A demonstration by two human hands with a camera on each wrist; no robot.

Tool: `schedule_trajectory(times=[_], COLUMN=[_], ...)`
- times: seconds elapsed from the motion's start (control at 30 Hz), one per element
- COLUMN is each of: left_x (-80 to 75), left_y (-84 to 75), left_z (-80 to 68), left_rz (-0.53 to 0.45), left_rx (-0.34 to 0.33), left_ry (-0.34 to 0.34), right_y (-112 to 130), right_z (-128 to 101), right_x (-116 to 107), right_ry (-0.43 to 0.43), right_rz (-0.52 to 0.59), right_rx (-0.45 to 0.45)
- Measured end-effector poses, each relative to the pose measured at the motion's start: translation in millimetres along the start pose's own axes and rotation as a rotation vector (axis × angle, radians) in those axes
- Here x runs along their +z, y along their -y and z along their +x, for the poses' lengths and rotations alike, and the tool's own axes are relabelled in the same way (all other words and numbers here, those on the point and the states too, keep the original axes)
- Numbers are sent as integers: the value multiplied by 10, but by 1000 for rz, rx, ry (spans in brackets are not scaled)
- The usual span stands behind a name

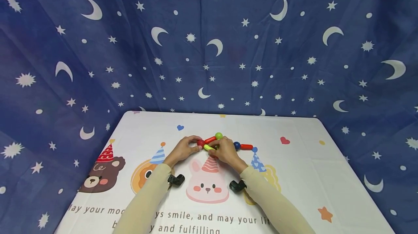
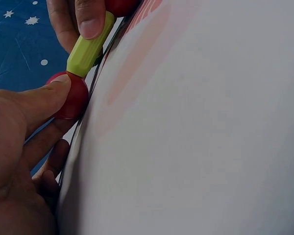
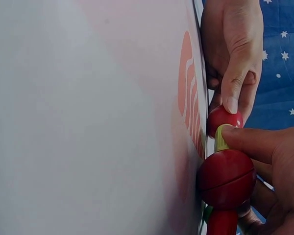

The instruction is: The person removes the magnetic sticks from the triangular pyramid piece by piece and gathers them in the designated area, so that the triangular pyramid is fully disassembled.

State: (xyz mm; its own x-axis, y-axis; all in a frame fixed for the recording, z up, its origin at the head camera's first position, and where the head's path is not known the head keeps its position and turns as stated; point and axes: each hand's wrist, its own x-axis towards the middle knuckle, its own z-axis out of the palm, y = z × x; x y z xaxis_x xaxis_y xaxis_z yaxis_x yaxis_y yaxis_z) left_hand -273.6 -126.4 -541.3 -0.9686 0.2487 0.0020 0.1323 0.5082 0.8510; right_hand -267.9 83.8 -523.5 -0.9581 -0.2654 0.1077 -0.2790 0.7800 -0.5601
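My left hand (image 1: 183,150) pinches a red ball (image 1: 201,143) between thumb and fingers, low over the tabletop. A yellow-green rod (image 2: 85,56) meets that ball at one end. My right hand (image 1: 228,151) grips this rod, thumb on its side. At the rod's other end sits a second red ball (image 3: 226,178), with a red rod (image 3: 223,223) continuing from it. Behind the hands, another red rod (image 1: 210,140) runs from the first ball to a green ball (image 1: 219,136). Right-hand fingers hide part of the joined pieces.
Right of the right hand, a dark blue ball (image 1: 236,146) adjoins a red rod (image 1: 246,147). A white cloth printed with cartoon animals and lettering covers the table (image 1: 303,176). Beyond its far edge hangs a blue curtain (image 1: 209,52) with moons and stars.
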Motion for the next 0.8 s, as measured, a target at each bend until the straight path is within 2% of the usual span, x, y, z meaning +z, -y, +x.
schedule_trajectory(times=[0.3,0.53,0.8], left_x=[5,-3,0], left_y=[16,4,6], left_z=[11,25,19], left_rz=[1,20,35], left_rx=[9,23,-6], left_ry=[0,-14,-16], right_y=[-1,-17,-16], right_z=[-4,10,-19], right_x=[0,-5,14], right_ry=[5,-10,16], right_rz=[13,24,31], right_rx=[17,-6,-26])
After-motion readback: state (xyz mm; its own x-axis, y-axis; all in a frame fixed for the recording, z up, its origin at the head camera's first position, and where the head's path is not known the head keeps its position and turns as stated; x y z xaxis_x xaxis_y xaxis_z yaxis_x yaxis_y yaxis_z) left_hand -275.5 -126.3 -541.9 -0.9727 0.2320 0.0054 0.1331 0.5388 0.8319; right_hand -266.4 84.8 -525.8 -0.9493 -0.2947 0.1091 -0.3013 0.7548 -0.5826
